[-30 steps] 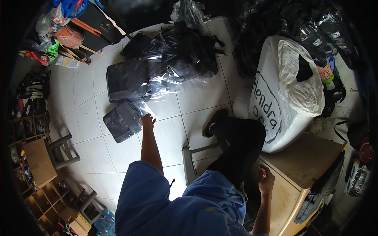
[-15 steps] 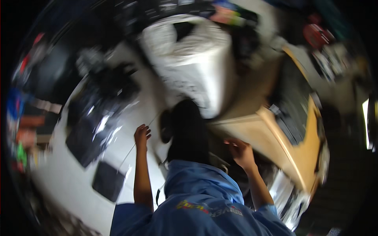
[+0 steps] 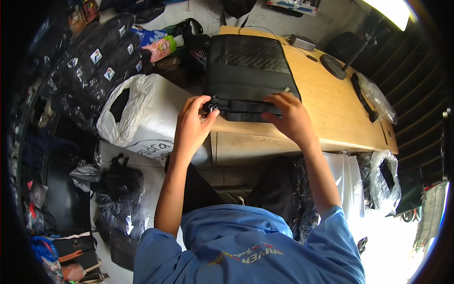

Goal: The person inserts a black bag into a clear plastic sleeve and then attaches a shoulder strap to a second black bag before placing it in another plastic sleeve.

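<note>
Black, textured material is covering the flat bag point(image 3: 250, 75), which is lying on the left part of the wooden desk point(image 3: 331, 111), its strapped side facing you near the front edge. Your left hand point(image 3: 195, 116) is meeting its near left corner, thumb and forefinger standing slightly apart beside the zipper pulls point(image 3: 213, 108); you are showing too little to tell whether they are gripping. Your right hand point(image 3: 288, 116) is curving its fingers over the near right side, a little blurred, so whether it is pinching anything cannot be told. Beyond the bag, a small grey box point(image 3: 302, 43) is sitting on the desk, and a lamp point(image 3: 334, 66) is standing to its right. Left of the desk, a white sack point(image 3: 158, 109) is leaning close, with plastic-wrapped black bags point(image 3: 94, 71) lying past it.
</note>
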Tool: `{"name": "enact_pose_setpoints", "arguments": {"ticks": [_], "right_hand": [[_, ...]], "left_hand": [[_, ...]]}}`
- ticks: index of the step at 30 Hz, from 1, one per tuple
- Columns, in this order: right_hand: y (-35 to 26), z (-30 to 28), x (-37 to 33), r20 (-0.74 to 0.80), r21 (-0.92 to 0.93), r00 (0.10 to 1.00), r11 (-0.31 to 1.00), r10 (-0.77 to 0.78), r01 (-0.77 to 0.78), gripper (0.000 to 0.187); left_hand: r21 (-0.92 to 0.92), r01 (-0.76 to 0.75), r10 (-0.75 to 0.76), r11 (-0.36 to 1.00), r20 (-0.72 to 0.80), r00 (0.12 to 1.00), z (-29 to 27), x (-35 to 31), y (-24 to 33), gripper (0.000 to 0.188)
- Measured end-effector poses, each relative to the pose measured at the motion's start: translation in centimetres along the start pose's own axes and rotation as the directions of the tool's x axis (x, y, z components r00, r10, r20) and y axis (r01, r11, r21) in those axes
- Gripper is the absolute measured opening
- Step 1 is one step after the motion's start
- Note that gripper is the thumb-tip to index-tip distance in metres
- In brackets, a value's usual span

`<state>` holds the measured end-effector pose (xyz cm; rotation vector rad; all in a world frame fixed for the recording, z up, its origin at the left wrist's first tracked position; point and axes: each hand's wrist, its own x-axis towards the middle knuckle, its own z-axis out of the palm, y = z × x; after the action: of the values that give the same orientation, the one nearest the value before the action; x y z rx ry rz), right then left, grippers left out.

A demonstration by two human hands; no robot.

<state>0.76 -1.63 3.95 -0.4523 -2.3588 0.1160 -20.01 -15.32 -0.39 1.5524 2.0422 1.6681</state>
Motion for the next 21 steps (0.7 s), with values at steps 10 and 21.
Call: {"name": "enact_pose_setpoints", "arguments": {"ticks": [10,21], "right_hand": [[2.5,1.6,-0.8,0.007,0.04,1.0,0.999,-0.023,0.023,0.015],[9.1,-8.4,-7.5,-0.084,0.157,0.99,0.982,0.117,-0.103,0.018]], "left_hand": [[-0.073,0.111,-0.119,0.991,-0.11,0.987,2.2,0.7,-0.7,0.03],[0.091,-0.264,0.259,0.96,0.062,0.964,4.2,3.5,5.1,0.023]]}}
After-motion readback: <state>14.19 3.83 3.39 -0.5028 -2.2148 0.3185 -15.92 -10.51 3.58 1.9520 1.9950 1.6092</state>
